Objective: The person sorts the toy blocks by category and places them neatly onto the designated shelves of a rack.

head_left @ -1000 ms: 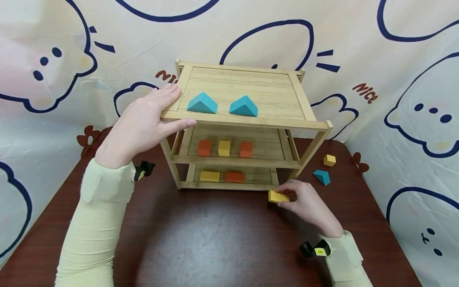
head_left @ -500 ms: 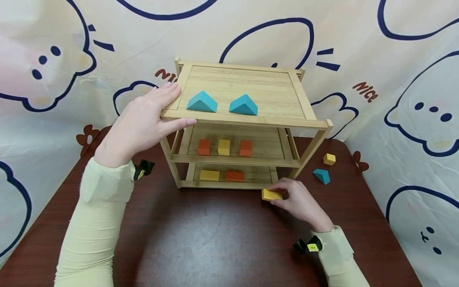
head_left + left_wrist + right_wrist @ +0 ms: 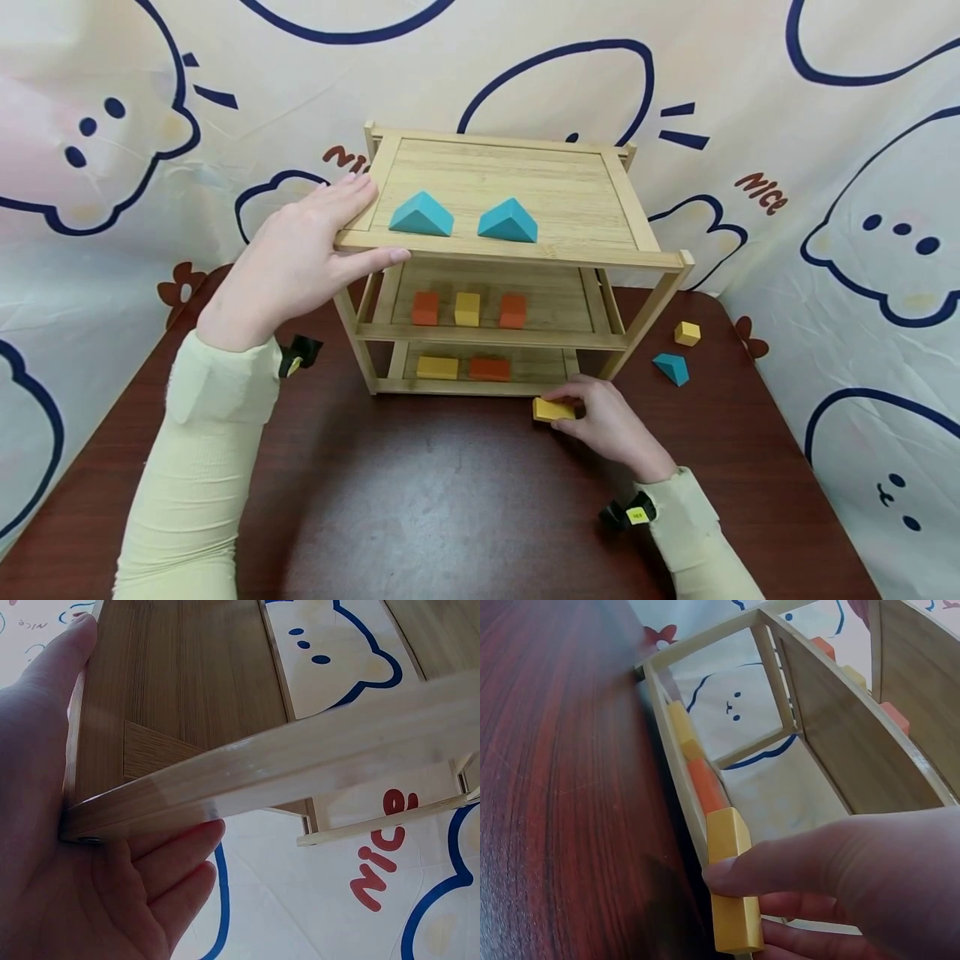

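Observation:
A three-tier wooden shelf (image 3: pixel 517 175) stands on the dark table. My left hand (image 3: pixel 288 258) holds its top front left corner, thumb along the front edge and fingers over the side. In the left wrist view, the shelf's corner lies between thumb and fingers (image 3: pixel 180 859). My right hand (image 3: pixel 600 421) pinches a yellow rectangular block (image 3: pixel 551 410) between thumb and fingers, just in front of the bottom tier's right part. In the right wrist view, the held yellow block (image 3: pixel 733 922) overlaps the end of an orange block (image 3: pixel 705 784) on the bottom tier.
Two blue triangular blocks (image 3: pixel 422 215) sit on the top tier. On the middle tier are two orange blocks and a yellow block (image 3: pixel 467 309); a yellow block (image 3: pixel 437 367) and an orange one lie below. A yellow cube (image 3: pixel 687 333) and blue triangle (image 3: pixel 671 368) lie right of the shelf.
My right hand has moved left along the shelf's front with the yellow block pinched in it. The left hand has stayed on the shelf's corner.

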### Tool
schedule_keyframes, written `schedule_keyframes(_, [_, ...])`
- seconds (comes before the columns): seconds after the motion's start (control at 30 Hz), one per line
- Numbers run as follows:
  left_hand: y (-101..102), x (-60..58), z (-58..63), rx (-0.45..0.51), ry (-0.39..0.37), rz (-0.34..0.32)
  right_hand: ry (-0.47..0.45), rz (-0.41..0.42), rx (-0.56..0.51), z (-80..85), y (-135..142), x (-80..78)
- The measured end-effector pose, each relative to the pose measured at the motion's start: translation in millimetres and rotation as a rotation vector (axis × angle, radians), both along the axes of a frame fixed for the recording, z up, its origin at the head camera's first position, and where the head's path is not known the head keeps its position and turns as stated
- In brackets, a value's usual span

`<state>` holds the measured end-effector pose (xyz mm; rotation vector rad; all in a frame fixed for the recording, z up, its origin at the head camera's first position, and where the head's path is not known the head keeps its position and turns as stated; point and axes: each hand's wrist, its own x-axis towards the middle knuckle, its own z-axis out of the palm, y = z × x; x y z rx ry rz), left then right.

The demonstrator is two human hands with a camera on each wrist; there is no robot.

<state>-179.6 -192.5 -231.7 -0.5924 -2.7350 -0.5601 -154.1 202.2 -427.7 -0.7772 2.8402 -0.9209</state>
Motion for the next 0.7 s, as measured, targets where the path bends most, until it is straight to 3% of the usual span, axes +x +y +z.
schedule_keyframes(0.7, [0.4, 0.1, 0.1, 0.0, -0.013, 0.006, 0.064, 0.006, 0.003, -5.4, -14.2, -7.2])
